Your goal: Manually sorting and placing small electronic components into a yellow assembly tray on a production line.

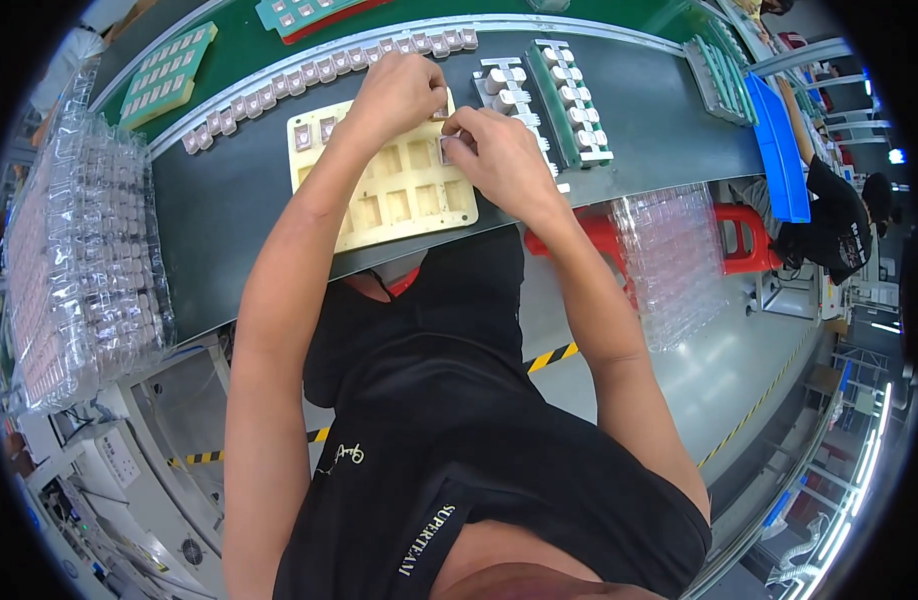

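At the far left a stack of clear plastic trays (84, 260) sits on the end of the dark worktop (229, 210), reaching close to its near edge and hanging a little past it. Beyond it, on the green belt (249, 45), lies a pale green tray (169, 75) with rows of small pockets. A long row of small pinkish square parts (319, 75) runs along the belt's near rail, from left of centre up toward the right.

In the middle of the worktop lies the cream tray (394, 180) with square pockets, most of them empty; two pockets at its far left corner hold parts. Its near edge lies just short of the worktop's near edge. A strip of bare worktop separates it from the clear stack.

The left hand (399, 95) rests curled over the tray's far edge, fingers bent down; what it holds cannot be told. The right hand (494, 155) is at the tray's right far corner, its fingertips pinched narrow on a small part (447, 150) just over a pocket.

Right of the hands stand white parts on a green rack (569, 100). Farther right a blue bin (779, 150) sits at the worktop's end, and below the edge more clear trays (669, 260) rest on a red stool (744, 235).
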{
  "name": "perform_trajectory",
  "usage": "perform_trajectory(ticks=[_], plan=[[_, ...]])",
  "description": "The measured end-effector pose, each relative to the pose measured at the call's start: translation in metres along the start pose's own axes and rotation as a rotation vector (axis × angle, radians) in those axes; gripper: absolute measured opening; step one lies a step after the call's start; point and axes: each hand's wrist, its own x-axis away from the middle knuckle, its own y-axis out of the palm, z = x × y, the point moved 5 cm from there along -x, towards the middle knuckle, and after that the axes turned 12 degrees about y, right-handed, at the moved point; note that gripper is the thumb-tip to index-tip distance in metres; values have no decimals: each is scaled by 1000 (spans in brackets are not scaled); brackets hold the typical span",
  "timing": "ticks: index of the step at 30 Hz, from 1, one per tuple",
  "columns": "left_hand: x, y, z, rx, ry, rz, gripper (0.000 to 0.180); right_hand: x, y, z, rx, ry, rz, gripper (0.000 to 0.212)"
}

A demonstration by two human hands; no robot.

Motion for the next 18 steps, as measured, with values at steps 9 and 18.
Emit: perform_trajectory(ticks=[9, 18], plan=[[-5, 7, 1, -241, 39, 0, 14, -4, 2, 0, 161, 17, 38, 19], [-6, 16, 32, -84, 102, 109, 24, -23, -67, 45, 186, 140, 367, 26]])
